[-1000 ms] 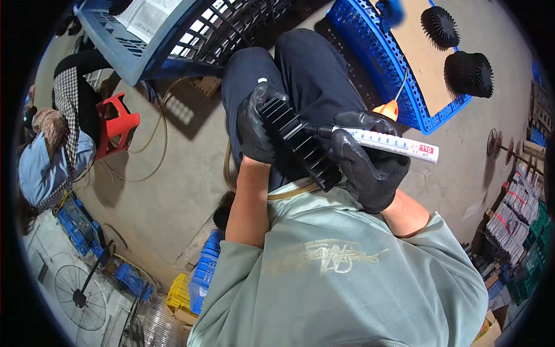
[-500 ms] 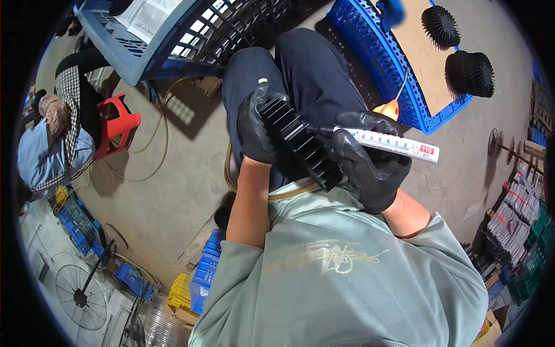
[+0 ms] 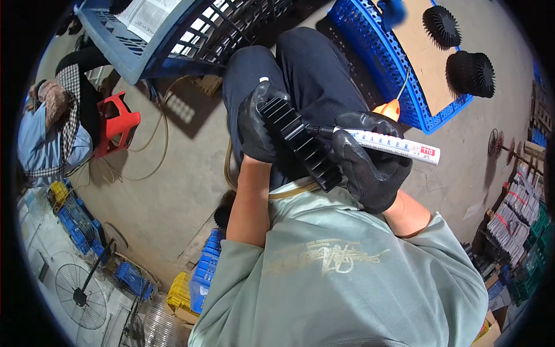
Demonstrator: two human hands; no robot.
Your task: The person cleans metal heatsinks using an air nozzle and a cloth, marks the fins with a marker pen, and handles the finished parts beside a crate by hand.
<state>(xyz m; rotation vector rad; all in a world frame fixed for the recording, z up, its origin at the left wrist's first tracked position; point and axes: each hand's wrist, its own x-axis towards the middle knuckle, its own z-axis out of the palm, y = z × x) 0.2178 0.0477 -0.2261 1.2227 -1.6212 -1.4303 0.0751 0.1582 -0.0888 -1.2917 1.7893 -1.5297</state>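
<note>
Far left, a person in a blue top (image 3: 37, 141) beside a red stool (image 3: 119, 122). Now the left hand (image 3: 255, 124), black-gloved, fingers wrapped round the upper end of a black finned part (image 3: 305, 147), which sits slantwise above the lap, between the two hands. It looks rigid, a row of upright blades with slots between, and probably light enough for one hand to carry. The fins look thin, so a hard squeeze or a knock could bend one; best hold is the end, across several fins, just where the glove has it. That smooth, shiny face could slip a little.

Across to the marker (image 3: 393, 143), a stiff, light barrel, its dark nib end at the part's side; whether it touches, I can't tell. The right hand (image 3: 373, 168), gloved too, pinches the barrel near the nib, a good place for steering it. Just past that, an orange handle (image 3: 389, 110), then the blue crate (image 3: 429, 125) and more finned pieces (image 3: 471, 74) over the cardboard (image 3: 425, 63).
</note>
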